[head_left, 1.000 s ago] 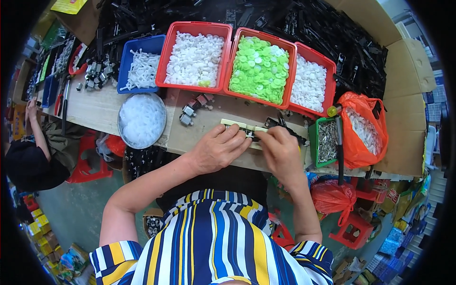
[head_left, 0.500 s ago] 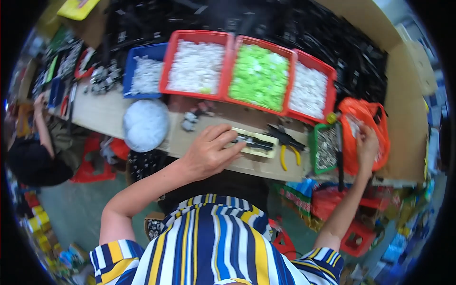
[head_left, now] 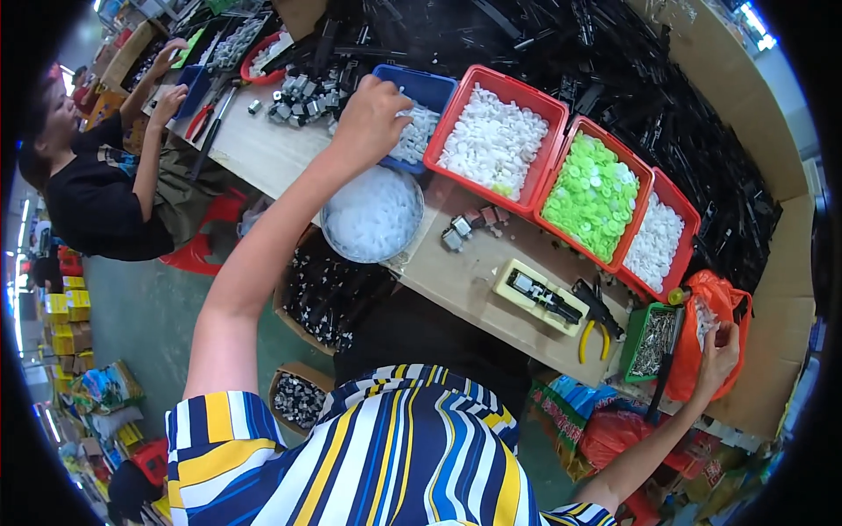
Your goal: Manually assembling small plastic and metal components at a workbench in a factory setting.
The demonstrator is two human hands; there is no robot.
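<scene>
My left hand [head_left: 373, 125] is at the left side of a blue bin [head_left: 421, 81] of small white plastic parts, fingers bent together with the tips over the parts. What it pinches, if anything, I cannot make out. My right hand [head_left: 721, 358] is at the opening of an orange-red plastic bag [head_left: 688, 373], thumb and fingers closed beside white pieces in it; what they grip is too small to name. A cream block [head_left: 516, 309] lies on the bench between the hands, untouched. It holds a black strip-like part [head_left: 553, 303] with a metal piece at its left end.
Red bins hold white [head_left: 493, 145] and green [head_left: 589, 195] parts. A round bowl [head_left: 373, 215] of translucent pieces stands below my left forearm. Yellow-handled pliers [head_left: 594, 340], a green tray [head_left: 653, 340] of metal bits and metal blocks [head_left: 456, 234] are nearby. A co-worker [head_left: 110, 184] sits at left.
My left hand has left the cream block and reached up and left to the blue bin. My right hand stays at the bag. The whole view has swung leftward.
</scene>
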